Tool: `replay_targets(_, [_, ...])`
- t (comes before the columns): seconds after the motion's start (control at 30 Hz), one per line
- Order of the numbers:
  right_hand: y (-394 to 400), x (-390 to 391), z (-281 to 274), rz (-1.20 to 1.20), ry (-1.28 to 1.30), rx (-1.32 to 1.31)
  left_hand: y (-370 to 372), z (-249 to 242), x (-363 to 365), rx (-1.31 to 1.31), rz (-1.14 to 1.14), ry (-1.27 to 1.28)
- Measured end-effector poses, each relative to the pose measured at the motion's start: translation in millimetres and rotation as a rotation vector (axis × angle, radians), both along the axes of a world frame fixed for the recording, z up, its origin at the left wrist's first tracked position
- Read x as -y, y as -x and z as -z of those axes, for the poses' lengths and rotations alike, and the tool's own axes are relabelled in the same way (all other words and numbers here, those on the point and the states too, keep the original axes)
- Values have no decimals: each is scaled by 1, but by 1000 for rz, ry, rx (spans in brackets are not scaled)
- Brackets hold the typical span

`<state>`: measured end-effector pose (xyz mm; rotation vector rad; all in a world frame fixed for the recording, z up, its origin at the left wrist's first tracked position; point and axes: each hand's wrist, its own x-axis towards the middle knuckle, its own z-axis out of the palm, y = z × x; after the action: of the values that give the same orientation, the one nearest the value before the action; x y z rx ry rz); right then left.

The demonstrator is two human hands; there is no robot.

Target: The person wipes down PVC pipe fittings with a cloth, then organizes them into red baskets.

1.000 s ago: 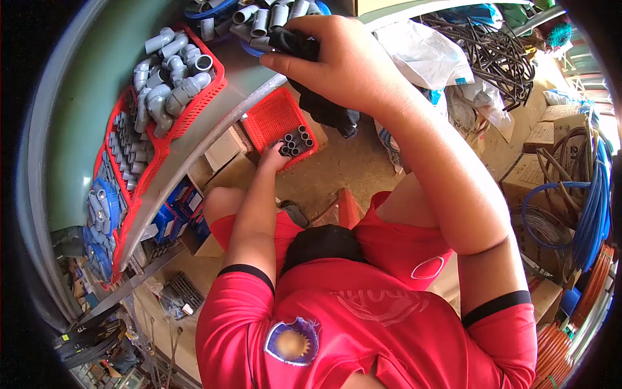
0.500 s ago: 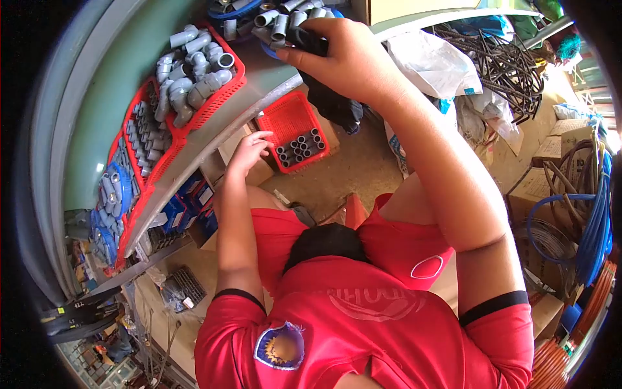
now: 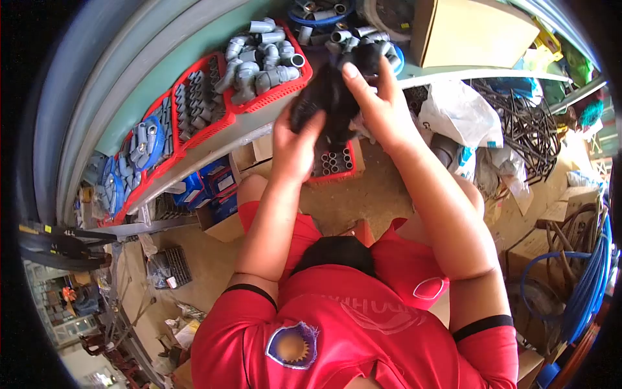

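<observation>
A dark black item, cloth-like and blurred by motion, hangs between my two hands in front of the shelf edge. My left hand grips its lower left side, thumb toward me. Higher up and to the right, my right hand is closed on its upper right part. Behind it stands a blue basket of grey pipe fittings. Partly hidden below the black item is a small red basket with several grey fittings standing in it.
Red baskets of grey elbow fittings line the shelf at left. A cardboard box stands on the shelf at right. White bags, black bent rods and blue hose coils lie to the right.
My left hand has risen and taken hold of the black item. My right hand has moved right and down with it, away from the fittings. The view has turned, shifting the shelf rightward.
</observation>
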<state>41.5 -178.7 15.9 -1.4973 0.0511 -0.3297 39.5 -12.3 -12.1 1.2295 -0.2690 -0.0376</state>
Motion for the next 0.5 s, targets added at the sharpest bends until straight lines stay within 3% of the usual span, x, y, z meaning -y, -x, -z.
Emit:
replay_targets(0.03, [-3, -1, 3, 101, 119, 101, -3, -9, 0, -19, -65, 62])
replay_targets(0.07, [0, 0, 7, 108, 68, 46, -4, -19, 2, 40, -126, 109])
replay_targets(0.17, [7, -1, 3, -252, -160, -102, -11, -27, -14, 236, -96, -300])
replay_targets(0.23, [17, -10, -8, -461, -614, -186, -4, -48, -20, 661, -10, -748])
replay_targets(0.3, [16, -7, -5, -573, -727, -234, -2, -65, -29, 811, 66, -897])
replay_targets(0.37, [11, -3, -1, -548, -815, -258, -16, -69, -59, 722, 122, -848])
replay_targets(0.4, [9, -1, 0, -532, -862, -270, -29, -66, -77, 623, 81, -686])
replay_targets(0.43, [7, 0, -1, -514, -892, -245, -33, -72, -91, 341, -55, -550])
replay_targets(0.5, [3, 5, -4, -457, -876, -117, -91, -39, -155, 335, -419, -679])
